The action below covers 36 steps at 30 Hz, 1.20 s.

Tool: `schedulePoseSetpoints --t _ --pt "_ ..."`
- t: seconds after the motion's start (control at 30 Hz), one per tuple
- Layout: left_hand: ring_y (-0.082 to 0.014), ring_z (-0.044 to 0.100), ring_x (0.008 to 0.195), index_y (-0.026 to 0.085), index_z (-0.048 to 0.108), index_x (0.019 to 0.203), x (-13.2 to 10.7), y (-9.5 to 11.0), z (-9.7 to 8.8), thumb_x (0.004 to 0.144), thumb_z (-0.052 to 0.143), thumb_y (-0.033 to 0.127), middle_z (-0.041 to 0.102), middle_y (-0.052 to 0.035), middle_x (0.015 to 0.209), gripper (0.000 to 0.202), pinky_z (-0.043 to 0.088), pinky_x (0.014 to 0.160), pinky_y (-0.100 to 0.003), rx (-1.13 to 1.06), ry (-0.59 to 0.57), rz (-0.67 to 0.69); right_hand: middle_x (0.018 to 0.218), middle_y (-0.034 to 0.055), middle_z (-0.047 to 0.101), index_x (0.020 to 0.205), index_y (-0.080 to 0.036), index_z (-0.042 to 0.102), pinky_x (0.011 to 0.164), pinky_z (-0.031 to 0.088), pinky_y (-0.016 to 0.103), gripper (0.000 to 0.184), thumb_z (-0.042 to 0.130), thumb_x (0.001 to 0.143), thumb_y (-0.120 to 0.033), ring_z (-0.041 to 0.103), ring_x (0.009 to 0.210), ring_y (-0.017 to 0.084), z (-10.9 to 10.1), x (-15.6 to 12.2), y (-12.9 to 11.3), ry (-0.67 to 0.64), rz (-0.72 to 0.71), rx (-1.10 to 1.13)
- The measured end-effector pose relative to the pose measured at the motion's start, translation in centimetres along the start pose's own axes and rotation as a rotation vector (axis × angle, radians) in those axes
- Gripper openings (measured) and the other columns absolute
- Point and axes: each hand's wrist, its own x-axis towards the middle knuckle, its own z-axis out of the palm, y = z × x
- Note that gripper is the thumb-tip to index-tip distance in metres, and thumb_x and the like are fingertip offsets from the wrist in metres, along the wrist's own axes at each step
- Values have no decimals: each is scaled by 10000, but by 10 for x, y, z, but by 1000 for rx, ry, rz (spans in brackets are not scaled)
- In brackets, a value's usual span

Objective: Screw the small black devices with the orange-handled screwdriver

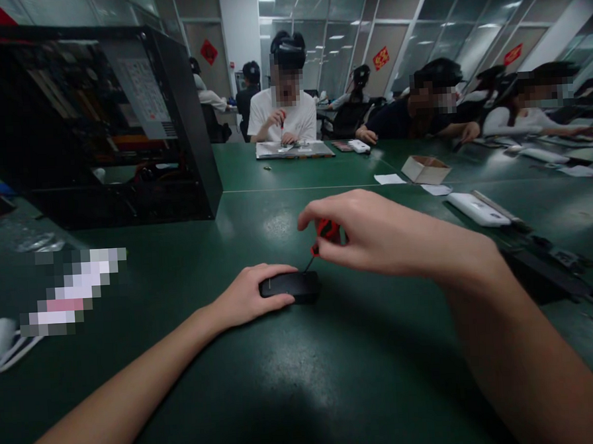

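Black device (296, 285) pinched by left grip (248, 294), screwdriver (329, 229) by right grip (369, 231), case label (145, 94) illegible

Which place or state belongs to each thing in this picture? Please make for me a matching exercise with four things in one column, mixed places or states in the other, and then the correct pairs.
Things
1. Screwdriver with red-and-black handle
2. Small black oblong device
3. Large black computer case
4. Beige open-topped box

Places or states
A. Between the thumb and fingers of the left hand
B. Near white paper sheets, right half of the view
C. Slanted, handle in the right hand
D. Standing on the green table, left side of the view

Pairs
1-C, 2-A, 3-D, 4-B
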Motion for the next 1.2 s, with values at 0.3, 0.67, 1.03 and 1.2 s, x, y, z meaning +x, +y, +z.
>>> schedulePoseSetpoints --t 0.3,0.67,1.03,1.2 --pt "-234 684 1003 278 659 1313 2 1 0 860 757 369 743 -16 1183 472 492 899 -332 -9 22 -13 897 61 712 1099 -174 664 660 371 267 213 646 902 -255 632 777 177 4 2 -6 80 -5 -51" --pt "-241 700 945 255 685 1284 3 0 2 833 781 385 761 -30 1111 479 505 881 -329 -10 39 -15 820 25 677 1065 -165 651 648 355 255 197 647 890 -256 596 717 148 15 8 -2 101 -100 65" --pt "-249 698 954 207 718 1168 4 4 2 864 740 384 761 -35 1064 353 511 861 -326 -32 47 5 988 67 680 1024 -155 630 737 401 272 142 625 882 -154 597 871 173 8 1 -16 10 -244 188" --pt "-242 691 951 191 700 1137 -1 7 1 862 714 330 744 -49 1066 308 524 878 -328 47 96 65 837 47 665 906 -150 644 700 365 276 87 565 938 -171 577 766 154 8 0 -19 14 -149 110"
